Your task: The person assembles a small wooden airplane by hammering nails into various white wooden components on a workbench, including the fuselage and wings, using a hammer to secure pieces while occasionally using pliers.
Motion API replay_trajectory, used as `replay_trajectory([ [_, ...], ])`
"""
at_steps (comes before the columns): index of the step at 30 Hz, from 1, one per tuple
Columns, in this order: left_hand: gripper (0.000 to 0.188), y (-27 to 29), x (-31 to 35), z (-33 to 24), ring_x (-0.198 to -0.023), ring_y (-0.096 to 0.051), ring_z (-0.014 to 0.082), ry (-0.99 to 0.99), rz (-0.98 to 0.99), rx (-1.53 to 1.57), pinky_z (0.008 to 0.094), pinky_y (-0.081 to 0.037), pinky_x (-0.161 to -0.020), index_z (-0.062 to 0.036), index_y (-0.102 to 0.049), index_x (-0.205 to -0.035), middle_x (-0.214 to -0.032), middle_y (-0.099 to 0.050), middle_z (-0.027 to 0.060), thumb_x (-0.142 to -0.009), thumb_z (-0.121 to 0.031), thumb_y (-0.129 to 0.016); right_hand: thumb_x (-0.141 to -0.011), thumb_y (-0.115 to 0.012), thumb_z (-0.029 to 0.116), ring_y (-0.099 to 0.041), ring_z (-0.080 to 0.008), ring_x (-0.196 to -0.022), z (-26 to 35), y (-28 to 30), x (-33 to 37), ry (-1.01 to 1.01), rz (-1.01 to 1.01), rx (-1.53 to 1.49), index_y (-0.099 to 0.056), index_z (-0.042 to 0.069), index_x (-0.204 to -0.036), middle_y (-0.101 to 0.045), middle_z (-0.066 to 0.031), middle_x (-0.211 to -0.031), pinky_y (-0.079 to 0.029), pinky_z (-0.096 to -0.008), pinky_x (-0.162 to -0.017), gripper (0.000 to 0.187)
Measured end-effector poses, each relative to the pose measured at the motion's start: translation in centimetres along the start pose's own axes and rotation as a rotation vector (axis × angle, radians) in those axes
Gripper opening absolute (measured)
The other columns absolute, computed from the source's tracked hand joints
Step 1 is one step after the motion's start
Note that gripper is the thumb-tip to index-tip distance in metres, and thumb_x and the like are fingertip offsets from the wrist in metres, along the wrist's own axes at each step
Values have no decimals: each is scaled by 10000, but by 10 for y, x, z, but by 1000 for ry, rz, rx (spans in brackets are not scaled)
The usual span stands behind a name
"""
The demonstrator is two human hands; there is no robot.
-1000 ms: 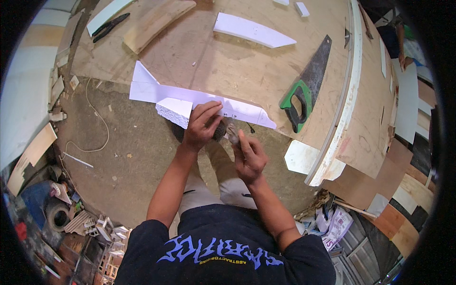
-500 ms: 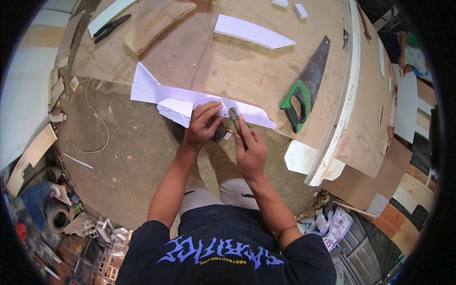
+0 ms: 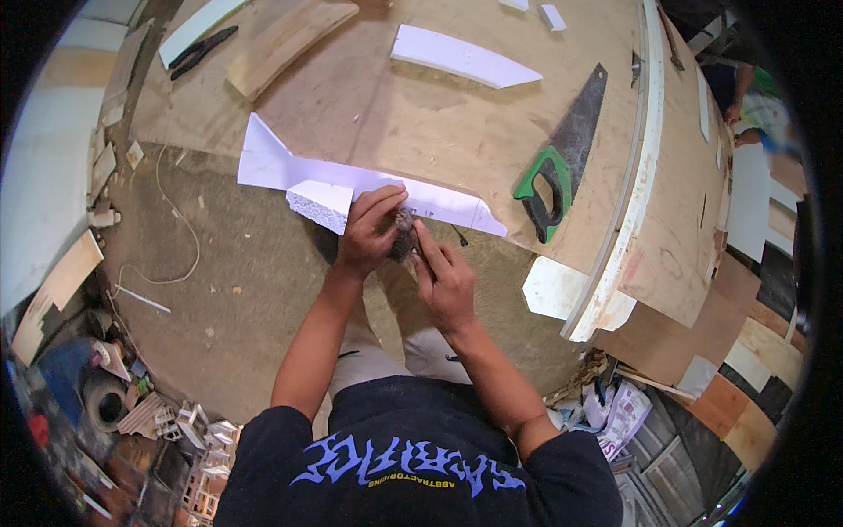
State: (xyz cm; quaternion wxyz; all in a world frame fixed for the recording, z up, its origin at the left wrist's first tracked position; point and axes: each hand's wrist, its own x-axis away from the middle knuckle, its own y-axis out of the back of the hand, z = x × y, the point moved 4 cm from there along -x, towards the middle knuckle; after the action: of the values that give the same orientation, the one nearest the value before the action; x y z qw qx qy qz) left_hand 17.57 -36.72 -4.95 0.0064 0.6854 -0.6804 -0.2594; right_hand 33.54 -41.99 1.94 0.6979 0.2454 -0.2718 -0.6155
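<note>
A long white strip [image 3: 443, 204] with a flared left end and a shaped right end lies along the near edge of the plywood tabletop. My left hand [image 3: 362, 237] is closed on its near edge, fingers over the top. Under or beside it, left of that hand, a white chunk [image 3: 323, 204] shows a rough, crumbly, foam-like face. My right hand [image 3: 450, 290] is closed round a small grey-brown tool [image 3: 406, 225], mostly hidden by the fingers. The tool's end is at the strip's near edge, right beside my left fingers; its kind is unclear.
A green-handled handsaw [image 3: 555, 176] lies to the right. Farther back are a curved white piece [image 3: 465, 57], a curved wooden block [image 3: 285, 44] and black pliers [image 3: 204, 53]. A long white curved strip [image 3: 644, 176] runs down the right. Another person's hands [image 3: 738, 114] show at far right.
My right hand has moved left and toward me, bringing the tool from the strip's top down to its near edge. The left hand stays on the strip.
</note>
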Motion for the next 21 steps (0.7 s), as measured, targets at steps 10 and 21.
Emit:
replay_trajectory([
  [10,366,-2,-1,-2,-1031,-706,267,1,-43,41,362,-572,-917,-19,-726,-1140,-1156,-740,114,-795,48,-831,-809,-869,129,-607,-391,-1312,-49,23,-27,71,-212,114,-604,66,-1414,-552,-164,-1506,-535,-454,-1046,664],
  [21,296,-31,40,8,-1034,-713,232,1052,-478,1230,430,-609,-911,-46,-619,-1238,-1164,-700,75,-1003,-175,-744,-803,-808,-6,-625,-373,-1270,-61,21,-33,22,-194,103,-629,112,-1414,-622,-156,-1407,-544,-446,-1006,648],
])
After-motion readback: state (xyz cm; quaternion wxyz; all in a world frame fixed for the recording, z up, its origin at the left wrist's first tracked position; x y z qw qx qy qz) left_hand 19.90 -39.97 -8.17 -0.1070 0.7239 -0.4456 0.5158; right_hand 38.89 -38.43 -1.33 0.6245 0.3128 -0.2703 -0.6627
